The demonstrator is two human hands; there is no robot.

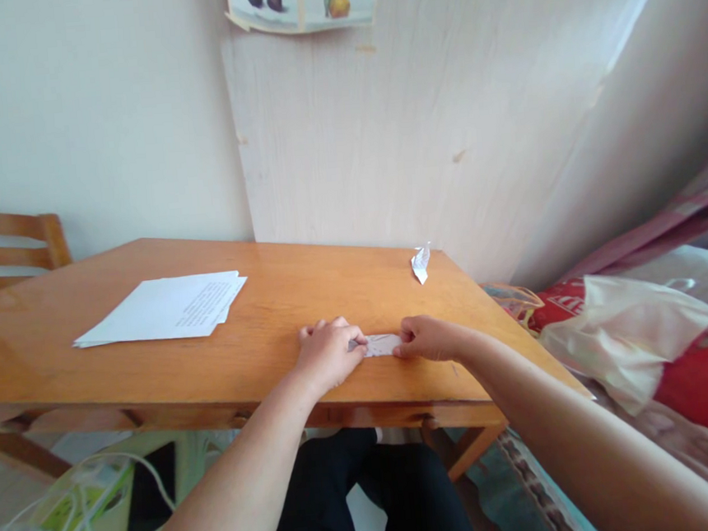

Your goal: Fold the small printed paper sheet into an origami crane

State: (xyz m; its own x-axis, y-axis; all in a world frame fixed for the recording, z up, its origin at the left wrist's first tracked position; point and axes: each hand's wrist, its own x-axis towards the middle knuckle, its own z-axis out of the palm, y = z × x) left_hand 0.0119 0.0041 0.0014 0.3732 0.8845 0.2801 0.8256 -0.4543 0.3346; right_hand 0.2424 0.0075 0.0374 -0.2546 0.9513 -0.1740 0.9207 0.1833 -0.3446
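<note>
A small strip of folded white paper (pixel 382 345) lies low over the wooden table (pixel 294 291), close to its front edge. My left hand (pixel 332 352) is closed on the strip's left end, thumb and fingers together. On the opposite end, my right hand (pixel 426 338) pinches the paper with curled fingers. Faint marks show on the part between the hands; both ends are covered by my fingers. Farther back to the right stands a crumpled, folded piece of white paper (pixel 420 265), apart from both hands.
A stack of white sheets (pixel 165 308), the top one partly printed, lies at the left. The wall is behind the table, and a wooden chair (pixel 11 246) stands far left. Red and white bags (pixel 632 332) crowd the right side. Cables (pixel 83 504) lie below left.
</note>
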